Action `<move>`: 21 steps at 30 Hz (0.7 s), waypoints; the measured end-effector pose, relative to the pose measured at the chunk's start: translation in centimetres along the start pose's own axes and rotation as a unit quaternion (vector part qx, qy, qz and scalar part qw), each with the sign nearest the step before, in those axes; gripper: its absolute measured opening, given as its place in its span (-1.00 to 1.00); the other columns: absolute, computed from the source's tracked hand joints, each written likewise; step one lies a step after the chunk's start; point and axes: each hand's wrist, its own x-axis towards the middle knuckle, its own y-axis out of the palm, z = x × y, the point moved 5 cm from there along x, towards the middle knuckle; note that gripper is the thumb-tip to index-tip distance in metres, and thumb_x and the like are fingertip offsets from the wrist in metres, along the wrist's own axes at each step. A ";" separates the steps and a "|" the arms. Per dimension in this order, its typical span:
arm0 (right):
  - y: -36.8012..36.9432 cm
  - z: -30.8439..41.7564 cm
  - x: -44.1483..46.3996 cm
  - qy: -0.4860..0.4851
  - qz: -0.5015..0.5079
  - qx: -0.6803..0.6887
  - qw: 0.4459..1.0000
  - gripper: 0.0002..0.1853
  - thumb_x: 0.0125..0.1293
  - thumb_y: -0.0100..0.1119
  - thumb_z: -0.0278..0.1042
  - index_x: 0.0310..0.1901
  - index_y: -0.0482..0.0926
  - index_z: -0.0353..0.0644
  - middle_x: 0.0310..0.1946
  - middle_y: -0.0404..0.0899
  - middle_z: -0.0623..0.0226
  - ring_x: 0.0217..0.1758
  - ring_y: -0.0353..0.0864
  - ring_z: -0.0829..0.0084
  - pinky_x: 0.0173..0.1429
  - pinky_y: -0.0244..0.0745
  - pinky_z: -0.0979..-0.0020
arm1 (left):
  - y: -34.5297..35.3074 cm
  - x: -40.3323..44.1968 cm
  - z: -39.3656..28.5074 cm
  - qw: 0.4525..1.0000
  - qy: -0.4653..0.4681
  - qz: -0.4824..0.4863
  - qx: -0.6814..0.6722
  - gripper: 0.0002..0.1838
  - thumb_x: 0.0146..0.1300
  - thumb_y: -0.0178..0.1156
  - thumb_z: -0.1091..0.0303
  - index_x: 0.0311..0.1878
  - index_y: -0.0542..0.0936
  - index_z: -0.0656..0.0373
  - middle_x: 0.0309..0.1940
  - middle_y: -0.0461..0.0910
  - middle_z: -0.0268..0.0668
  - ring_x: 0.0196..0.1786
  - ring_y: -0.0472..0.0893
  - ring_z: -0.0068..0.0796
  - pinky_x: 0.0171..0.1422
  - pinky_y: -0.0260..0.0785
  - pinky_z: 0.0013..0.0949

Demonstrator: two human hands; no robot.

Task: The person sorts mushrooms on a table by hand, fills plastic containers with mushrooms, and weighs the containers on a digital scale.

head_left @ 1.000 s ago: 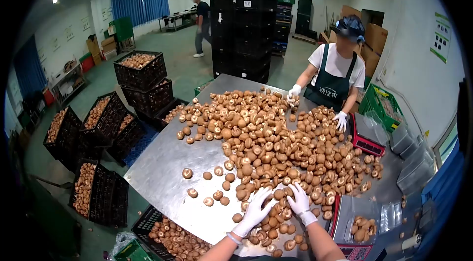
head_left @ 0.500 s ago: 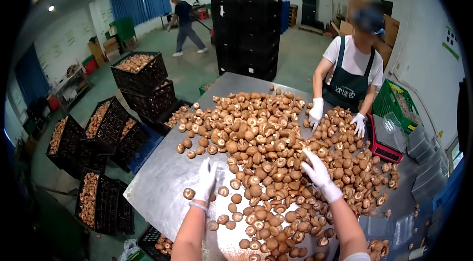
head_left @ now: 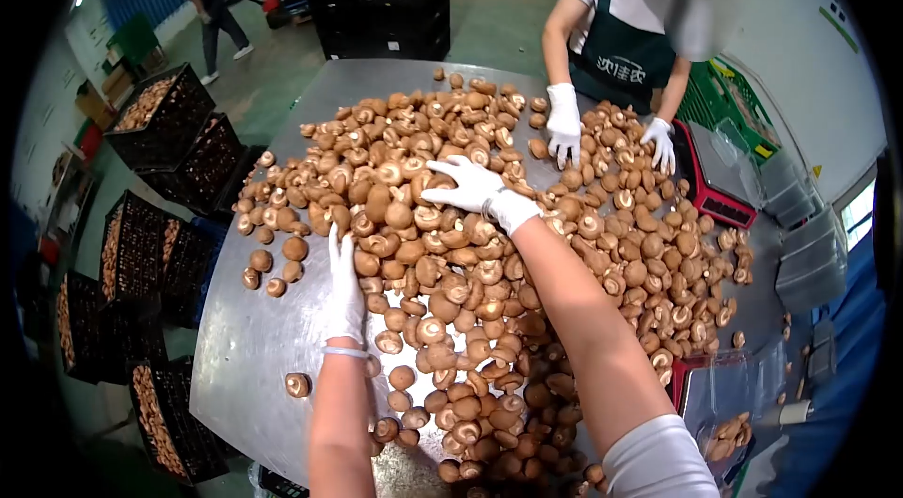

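Right hand (head_left: 470, 186): palm side hidden
Mushrooms (head_left: 398, 216): some hidden behind the right forearm (head_left: 583, 300)
Black crate stack (head_left: 381, 9): top cut off by the upper edge
Co-worker (head_left: 616, 42): head cropped above
Wall poster (head_left: 835, 20): print too small to read

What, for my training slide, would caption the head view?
Gloved left hand and right hand at mushrooms heaped on a metal table, co-worker opposite.

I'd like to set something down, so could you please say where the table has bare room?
The table is barest between its left edge and the left hand, around one stray mushroom. A smaller patch separates the far-left corner from the mushroom heap, which crowds the middle and the right hand.
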 end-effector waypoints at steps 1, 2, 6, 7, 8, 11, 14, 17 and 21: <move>0.2 -0.2 0.3 -0.013 0.041 0.001 0.999 -0.12 0.05 0.02 0.50 0.29 0.35 0.04 0.31 0.24 0.07 0.36 0.25 0.09 0.40 0.17 0.19 | 1.1 -0.7 -0.2 1.000 0.012 -0.012 0.026 -0.40 0.41 -0.07 0.03 0.40 0.16 0.12 0.35 0.21 -0.24 0.35 0.28 -0.36 0.44 0.06 -0.28; 0.3 -0.5 0.0 -0.018 0.042 -0.012 0.999 -0.15 0.05 0.02 0.49 0.24 0.42 0.00 0.28 0.29 0.10 0.32 0.30 0.13 0.37 0.20 0.20 | 2.3 -1.4 -0.4 0.998 0.024 -0.024 0.052 -0.41 0.41 -0.08 0.03 0.41 0.15 0.09 0.36 0.20 -0.24 0.34 0.29 -0.36 0.44 0.06 -0.27; 0.9 -0.8 -1.2 -0.063 0.097 -0.069 0.991 -0.24 0.08 0.01 0.46 0.10 0.53 -0.02 0.12 0.45 0.11 0.17 0.46 0.12 0.24 0.34 0.20 | 3.5 -2.5 1.8 0.965 -0.213 0.097 -0.115 -0.39 0.35 -0.05 -0.14 0.26 0.35 0.14 0.18 0.43 -0.19 0.21 0.46 -0.30 0.27 0.36 -0.21; 0.7 -0.1 -2.4 -0.076 0.111 -0.061 0.989 -0.27 0.08 0.02 0.45 0.07 0.55 -0.01 0.09 0.47 0.12 0.13 0.49 0.12 0.20 0.37 0.20 | 3.1 -3.2 3.4 0.960 -0.232 0.089 -0.132 -0.37 0.33 -0.05 -0.17 0.24 0.37 0.15 0.11 0.46 -0.18 0.12 0.51 -0.32 0.14 0.44 -0.25; 0.5 0.7 -3.7 -0.090 0.126 -0.054 0.987 -0.30 0.08 0.03 0.43 0.03 0.57 0.00 0.05 0.49 0.14 0.10 0.51 0.12 0.16 0.40 0.19 | 2.8 -4.0 5.0 0.953 -0.251 0.081 -0.149 -0.35 0.31 -0.04 -0.21 0.21 0.39 0.15 0.05 0.49 -0.18 0.04 0.56 -0.33 0.02 0.51 -0.30; 1.3 0.2 -6.3 -0.095 0.114 -0.030 0.988 -0.42 0.08 0.10 0.34 -0.04 0.59 0.06 -0.07 0.55 0.15 0.03 0.54 0.11 0.08 0.45 0.17 | 3.5 -7.3 7.0 0.936 -0.281 0.104 -0.187 -0.39 0.38 -0.17 -0.18 0.23 0.36 0.13 0.11 0.46 -0.21 0.12 0.49 -0.27 0.20 0.39 -0.22; 2.8 -0.4 -10.1 -0.137 0.118 -0.010 0.983 -0.45 0.08 0.14 0.26 -0.05 0.59 0.03 -0.16 0.58 0.13 -0.04 0.57 0.10 0.03 0.47 0.18 | 3.8 -10.1 10.1 0.943 -0.243 0.128 -0.187 -0.46 0.44 -0.18 -0.07 0.27 0.31 0.14 0.09 0.45 -0.27 0.09 0.48 -0.40 0.17 0.39 -0.32; 1.6 -1.8 -14.4 -0.117 0.086 -0.003 0.989 -0.57 0.11 0.18 0.10 -0.07 0.58 0.02 -0.21 0.59 0.18 -0.10 0.58 0.12 0.00 0.49 0.20 | 7.7 -12.6 6.9 0.956 -0.189 0.202 -0.099 -0.44 0.46 -0.17 0.02 0.38 0.19 0.15 0.20 0.35 -0.27 0.23 0.37 -0.46 0.27 0.30 -0.37; -1.4 -5.3 -20.5 -0.102 0.005 -0.027 0.994 -0.59 0.05 0.21 -0.22 0.00 0.57 0.06 -0.22 0.60 0.20 -0.09 0.56 0.14 0.03 0.48 0.20 | 12.1 -14.6 5.8 0.968 -0.102 0.231 -0.005 -0.47 0.42 -0.07 0.05 0.35 0.28 0.11 0.29 0.30 -0.27 0.32 0.27 -0.47 0.41 0.07 -0.38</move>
